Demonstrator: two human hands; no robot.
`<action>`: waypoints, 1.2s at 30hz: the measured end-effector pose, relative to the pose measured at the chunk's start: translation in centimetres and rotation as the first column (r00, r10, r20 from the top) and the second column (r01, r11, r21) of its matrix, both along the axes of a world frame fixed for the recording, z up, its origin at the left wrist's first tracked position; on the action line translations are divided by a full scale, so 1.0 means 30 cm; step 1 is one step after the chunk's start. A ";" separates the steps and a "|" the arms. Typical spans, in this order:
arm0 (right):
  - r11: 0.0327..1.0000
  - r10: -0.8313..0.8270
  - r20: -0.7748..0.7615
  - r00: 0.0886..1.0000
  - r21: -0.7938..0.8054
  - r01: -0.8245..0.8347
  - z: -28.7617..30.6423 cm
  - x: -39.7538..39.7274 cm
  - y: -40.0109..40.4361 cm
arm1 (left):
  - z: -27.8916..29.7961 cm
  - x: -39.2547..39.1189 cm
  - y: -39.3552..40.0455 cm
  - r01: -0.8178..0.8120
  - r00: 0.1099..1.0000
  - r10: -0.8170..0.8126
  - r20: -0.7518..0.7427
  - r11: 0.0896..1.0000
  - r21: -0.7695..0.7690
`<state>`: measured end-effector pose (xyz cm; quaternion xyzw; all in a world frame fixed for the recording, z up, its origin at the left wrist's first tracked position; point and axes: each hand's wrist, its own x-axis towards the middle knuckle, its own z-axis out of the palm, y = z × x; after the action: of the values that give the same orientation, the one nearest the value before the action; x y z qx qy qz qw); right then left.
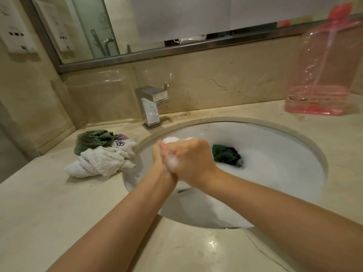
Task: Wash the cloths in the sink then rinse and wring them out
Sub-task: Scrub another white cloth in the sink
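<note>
Both hands are pressed together above the left part of the round white sink (306, 152). My left hand (159, 156) and my right hand (193, 158) squeeze a small white cloth (172, 139); only its top shows above my fingers, and foam covers my knuckles. A dark green cloth (225, 155) lies in the soapy water at the back of the basin. On the counter left of the sink sits a pile: a twisted white cloth (102, 162), a green cloth (92, 140) and a white cloth with purple print (122, 143).
A square chrome faucet (151, 107) stands behind the sink's left rim. A clear pink bottle (322, 75) with a little pink liquid stands at the back right of the marble counter (59, 213). A mirror and a wall outlet are behind.
</note>
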<state>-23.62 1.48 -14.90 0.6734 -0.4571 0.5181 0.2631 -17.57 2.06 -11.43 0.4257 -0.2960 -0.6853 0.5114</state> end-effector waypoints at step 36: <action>0.707 -0.144 0.941 0.305 0.313 -0.634 0.042 -0.226 -0.051 | -0.028 -0.009 -0.122 -0.153 0.976 0.132 -0.171 0.982 -0.111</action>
<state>-30.42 -0.04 -13.64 0.3666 -0.5479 0.6460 -0.3848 -17.84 -1.61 -12.26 0.3559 -0.2636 -0.6597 0.6072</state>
